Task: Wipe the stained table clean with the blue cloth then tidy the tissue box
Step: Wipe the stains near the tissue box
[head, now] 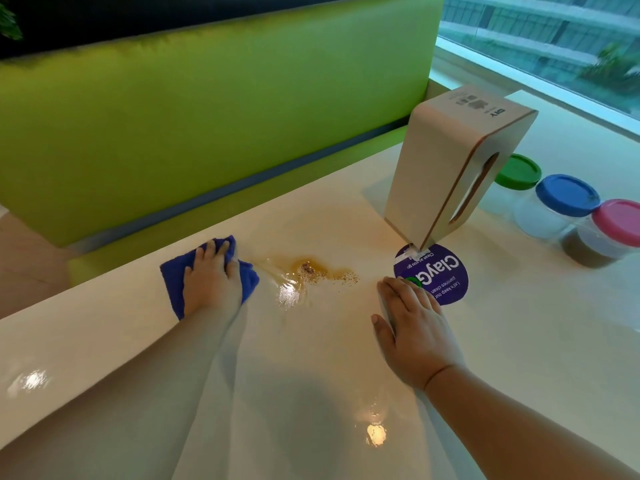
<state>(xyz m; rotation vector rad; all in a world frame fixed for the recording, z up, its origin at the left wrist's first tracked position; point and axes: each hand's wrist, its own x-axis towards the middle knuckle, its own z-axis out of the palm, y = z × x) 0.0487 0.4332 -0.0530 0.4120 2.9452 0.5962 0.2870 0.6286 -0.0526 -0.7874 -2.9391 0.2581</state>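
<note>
My left hand (pixel 211 278) presses flat on the folded blue cloth (pixel 173 275) near the far edge of the white table (pixel 138 358). Just right of the cloth lies a brown wet stain with dark crumbs (pixel 311 270). My right hand (pixel 412 327) rests palm down on the table, fingers together, partly covering a round purple sticker (pixel 446 271). The white tissue box (pixel 450 168) stands on its end behind the sticker, tilted, its slot facing right.
Three clear jars stand at the right: green lid (pixel 519 169), blue lid (pixel 568 194), pink lid (pixel 620 221). A green padded bench back (pixel 207 109) runs behind the table. A window ledge (pixel 571 109) lies at the far right.
</note>
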